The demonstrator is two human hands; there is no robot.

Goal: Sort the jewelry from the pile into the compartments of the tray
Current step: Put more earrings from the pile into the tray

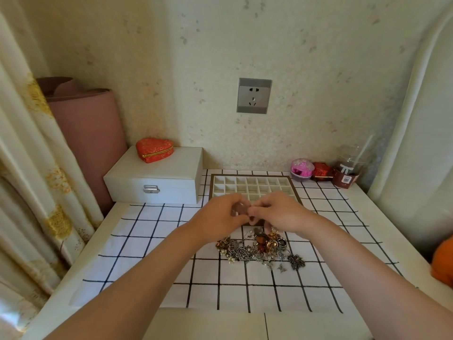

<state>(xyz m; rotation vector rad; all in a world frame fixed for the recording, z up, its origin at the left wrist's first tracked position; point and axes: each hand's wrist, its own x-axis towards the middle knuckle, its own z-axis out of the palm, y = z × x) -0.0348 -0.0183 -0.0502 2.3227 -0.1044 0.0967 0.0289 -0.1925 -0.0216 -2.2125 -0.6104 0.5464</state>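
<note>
A tangled pile of jewelry [259,249], metal chains, beads and amber-coloured pieces, lies on the checked cloth in the middle of the table. Behind it stands the brown-framed tray [252,185] with many small cream compartments; those in view look empty. My left hand [220,217] and my right hand [279,212] meet above the tray's near edge, fingers curled. Between their fingertips they pinch a small reddish-brown piece [241,209], partly hidden by the fingers. Both hands hover just behind the pile.
A white jewelry box [157,177] with a red heart-shaped pouch [154,149] on it stands at the back left. A pink round case [302,169], a red box [321,171] and a plastic cup [348,171] sit at the back right. An orange object [443,261] lies at the right edge.
</note>
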